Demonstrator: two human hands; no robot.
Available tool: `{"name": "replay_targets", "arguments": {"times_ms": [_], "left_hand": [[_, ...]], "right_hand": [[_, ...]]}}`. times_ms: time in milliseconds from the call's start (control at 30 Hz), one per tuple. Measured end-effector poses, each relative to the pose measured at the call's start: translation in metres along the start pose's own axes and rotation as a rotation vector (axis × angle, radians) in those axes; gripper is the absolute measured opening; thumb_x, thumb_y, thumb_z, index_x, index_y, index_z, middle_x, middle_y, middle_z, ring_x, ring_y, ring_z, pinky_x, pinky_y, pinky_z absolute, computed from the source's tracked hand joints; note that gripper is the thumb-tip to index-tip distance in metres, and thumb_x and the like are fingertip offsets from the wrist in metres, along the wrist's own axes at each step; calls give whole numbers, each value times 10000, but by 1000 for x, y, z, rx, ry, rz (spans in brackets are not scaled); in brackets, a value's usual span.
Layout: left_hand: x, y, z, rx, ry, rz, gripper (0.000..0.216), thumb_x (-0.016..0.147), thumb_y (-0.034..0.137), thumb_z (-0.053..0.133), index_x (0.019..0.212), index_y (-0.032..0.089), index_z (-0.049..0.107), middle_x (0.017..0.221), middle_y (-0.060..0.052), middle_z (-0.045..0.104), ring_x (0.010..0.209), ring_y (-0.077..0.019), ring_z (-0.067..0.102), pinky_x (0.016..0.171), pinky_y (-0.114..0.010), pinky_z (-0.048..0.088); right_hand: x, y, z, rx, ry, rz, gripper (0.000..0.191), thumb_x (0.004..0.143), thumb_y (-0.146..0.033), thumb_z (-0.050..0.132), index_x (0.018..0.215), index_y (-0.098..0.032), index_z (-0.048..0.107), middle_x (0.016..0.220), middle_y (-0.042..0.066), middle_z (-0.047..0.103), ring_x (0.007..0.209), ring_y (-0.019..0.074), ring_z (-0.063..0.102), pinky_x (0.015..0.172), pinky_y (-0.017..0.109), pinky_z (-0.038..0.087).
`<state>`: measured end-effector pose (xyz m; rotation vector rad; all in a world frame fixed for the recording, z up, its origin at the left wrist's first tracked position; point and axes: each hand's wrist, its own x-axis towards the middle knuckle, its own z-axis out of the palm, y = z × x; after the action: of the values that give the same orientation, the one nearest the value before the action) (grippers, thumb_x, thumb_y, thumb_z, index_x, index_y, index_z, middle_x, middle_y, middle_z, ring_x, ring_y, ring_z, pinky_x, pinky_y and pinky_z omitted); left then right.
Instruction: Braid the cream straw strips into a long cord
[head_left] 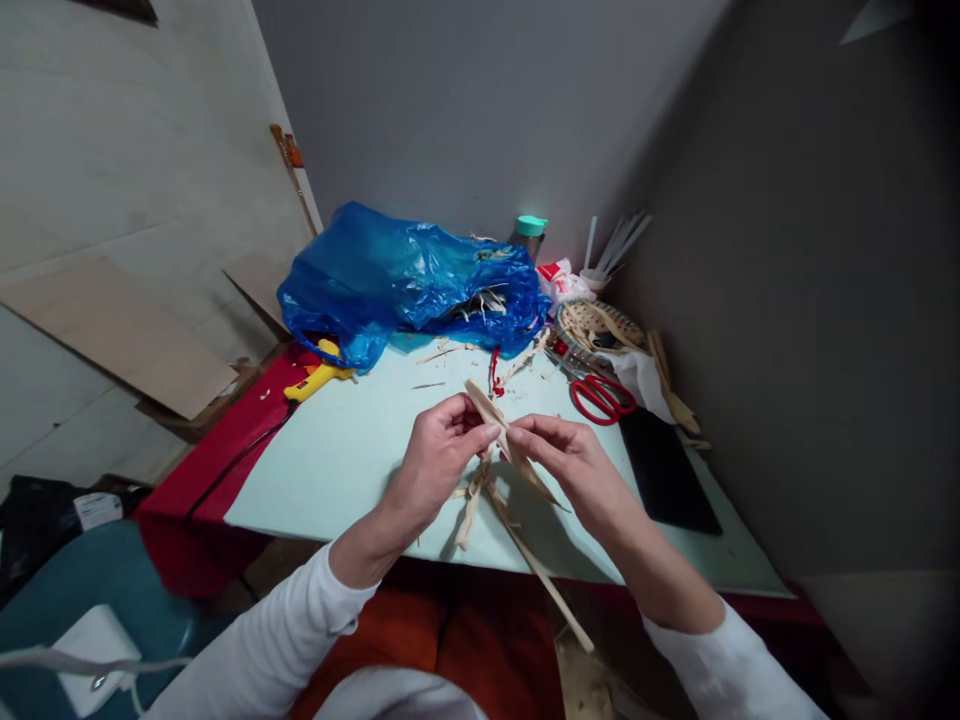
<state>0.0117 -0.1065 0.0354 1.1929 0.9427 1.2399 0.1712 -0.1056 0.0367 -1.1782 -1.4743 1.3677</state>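
A pale, dried husk strip (525, 468), flat and pointed at its lower end, is pinched between both hands above the table. My left hand (431, 462) grips it near the upper part with thumb and fingers. From the right, my right hand (586, 472) pinches the same strip, its thumb close to the left one. Under the hands hang knotted husk strands (469, 515) and a long narrow husk piece (551, 585) that reaches past the table edge. A twisted husk cord (525, 360) with a red tie (496, 375) lies just beyond; whether it joins the held strip is hidden.
A blue plastic bag (375, 275) with husks fills the back of the pale-covered table (300, 480). A yellow glue gun (319, 378) lies left. Red-handled scissors (602, 400), a black flat slab (667, 475), a woven basket (570, 320) and a cup of white sticks (596, 278) stand right.
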Motion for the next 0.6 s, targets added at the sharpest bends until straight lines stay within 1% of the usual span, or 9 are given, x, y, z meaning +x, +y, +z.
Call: {"name": "replay_targets", "arguments": {"times_ms": [67, 167, 233, 300, 367, 433, 533, 600], "left_hand": [[-1, -1, 0, -6, -2, 1, 161, 743, 241, 680, 860, 135, 648, 782, -3, 609, 689, -112, 520, 644, -228, 422], [-1, -3, -2, -19, -3, 26, 141, 758, 231, 665, 865, 142, 646, 791, -2, 605, 680, -106, 510, 639, -227, 415], [0, -3, -4, -46, 39, 46, 112, 754, 209, 661, 843, 144, 637, 789, 2, 598, 657, -98, 500, 628, -228, 411], [-1, -2, -8, -70, 103, 60, 93, 736, 187, 672, 804, 148, 623, 744, 16, 578, 621, -91, 490, 612, -226, 404], [-3, 0, -13, -45, 121, 49, 85, 731, 186, 682, 774, 152, 617, 681, 27, 560, 594, -89, 483, 596, -222, 393], [-7, 3, -22, 29, 87, 16, 82, 738, 201, 683, 742, 157, 614, 636, 29, 563, 583, -94, 485, 594, -220, 389], [-12, 12, -37, 214, -3, -38, 103, 751, 249, 675, 721, 168, 618, 635, 20, 598, 598, -114, 521, 605, -226, 406], [-15, 20, -45, 442, -109, -59, 116, 775, 287, 647, 768, 173, 667, 728, -13, 660, 695, -158, 589, 666, -251, 448]], "right_hand": [[-2, 1, 2, 45, -5, 13, 295, 809, -454, 632, 724, -172, 619, 643, -4, 550, 584, 115, 444, 535, 229, 343], [-6, 3, 3, 100, -97, 15, 284, 854, -467, 601, 833, -184, 610, 662, -14, 566, 552, 102, 441, 522, 221, 348], [-8, 5, 0, 78, -169, 3, 278, 873, -461, 592, 850, -185, 607, 673, -21, 574, 541, 89, 442, 521, 213, 348], [-8, 7, -5, 21, -181, -23, 297, 887, -446, 585, 782, -170, 617, 661, -19, 575, 539, 77, 436, 524, 206, 342], [-8, 9, -12, 5, -119, -39, 307, 885, -430, 594, 750, -157, 636, 663, -9, 594, 540, 72, 439, 525, 205, 345], [-7, 10, -18, 48, -14, -39, 268, 851, -418, 642, 793, -156, 659, 685, 3, 630, 532, 75, 455, 503, 205, 351], [-8, 9, -23, 102, 112, -50, 249, 799, -407, 700, 808, -161, 668, 700, 18, 668, 512, 82, 482, 474, 208, 369], [-11, 8, -23, 52, 125, -51, 252, 814, -409, 680, 779, -160, 668, 692, 26, 678, 502, 89, 506, 471, 213, 390]]}}
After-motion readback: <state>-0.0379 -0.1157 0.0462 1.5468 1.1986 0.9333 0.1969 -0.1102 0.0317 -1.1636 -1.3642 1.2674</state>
